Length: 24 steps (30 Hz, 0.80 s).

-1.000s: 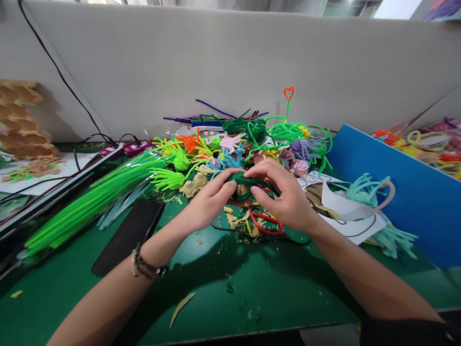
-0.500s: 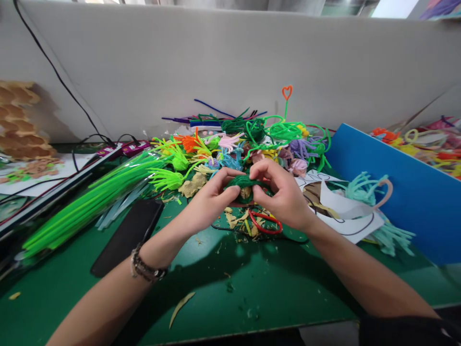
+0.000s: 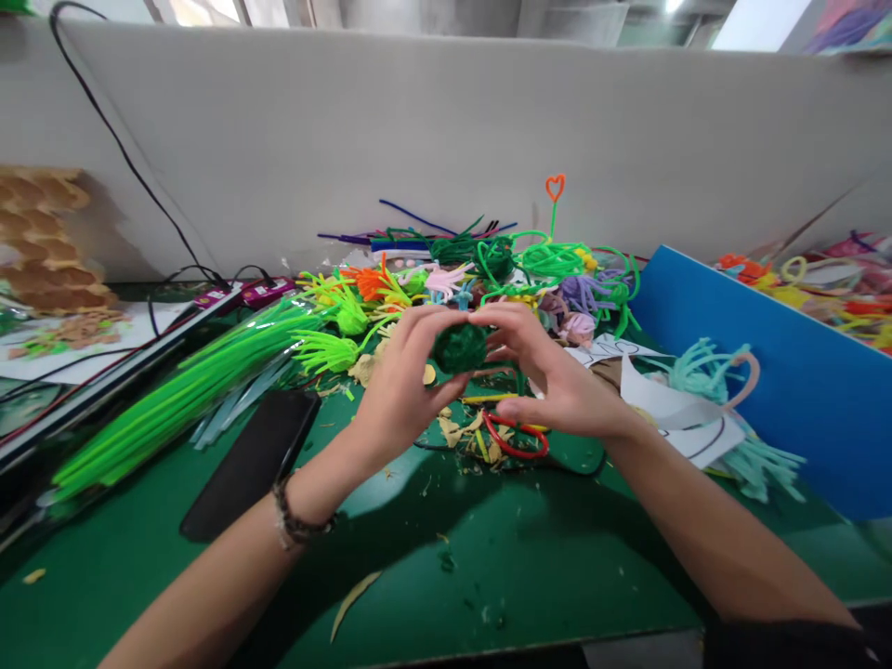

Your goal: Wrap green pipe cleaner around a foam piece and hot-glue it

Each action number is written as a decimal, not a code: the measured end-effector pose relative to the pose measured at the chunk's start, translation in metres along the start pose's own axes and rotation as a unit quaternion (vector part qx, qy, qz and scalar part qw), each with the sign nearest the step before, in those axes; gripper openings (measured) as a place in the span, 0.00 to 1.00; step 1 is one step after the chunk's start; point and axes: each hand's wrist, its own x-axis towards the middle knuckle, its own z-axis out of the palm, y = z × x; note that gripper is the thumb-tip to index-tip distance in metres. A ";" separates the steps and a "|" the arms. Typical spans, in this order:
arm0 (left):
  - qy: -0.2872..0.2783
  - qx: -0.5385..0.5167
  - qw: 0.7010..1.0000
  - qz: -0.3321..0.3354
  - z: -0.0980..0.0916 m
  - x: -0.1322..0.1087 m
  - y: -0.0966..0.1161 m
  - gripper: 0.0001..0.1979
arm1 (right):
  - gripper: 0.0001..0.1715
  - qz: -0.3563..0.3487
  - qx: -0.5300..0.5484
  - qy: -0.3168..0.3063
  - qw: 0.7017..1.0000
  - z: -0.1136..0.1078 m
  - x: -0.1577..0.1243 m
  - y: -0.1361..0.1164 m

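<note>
A dark green fuzzy pipe-cleaner ball (image 3: 460, 347) is held up over the table, in front of the heap of craft pieces. My left hand (image 3: 404, 372) grips it from the left, fingers over its top and thumb below. My right hand (image 3: 550, 372) is at the ball's right side, its upper fingertips at the top edge and its thumb spread well away. Whether those fingertips press on the ball cannot be seen clearly. Below my right hand lie red-handled scissors (image 3: 516, 437), their blades hidden, amid tan scraps (image 3: 456, 429).
Green pipe cleaners (image 3: 174, 390) in clear wrap lie left, beside a black phone (image 3: 251, 465). Behind my hands spreads a heap of colored pipe-cleaner pieces (image 3: 446, 279). A blue panel (image 3: 780, 390) stands right, with teal tassels (image 3: 759, 455) and cut paper (image 3: 703, 437) before it.
My right thumb has come off the green piece and spread away. The piece has turned, now showing a rounded fuzzy face; my left hand has opened wider around it. The view has shifted slightly.
</note>
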 end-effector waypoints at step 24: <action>-0.001 0.151 0.983 0.106 -0.008 0.000 0.004 0.18 | 0.25 -0.026 -0.087 0.043 0.995 0.000 0.002 -0.009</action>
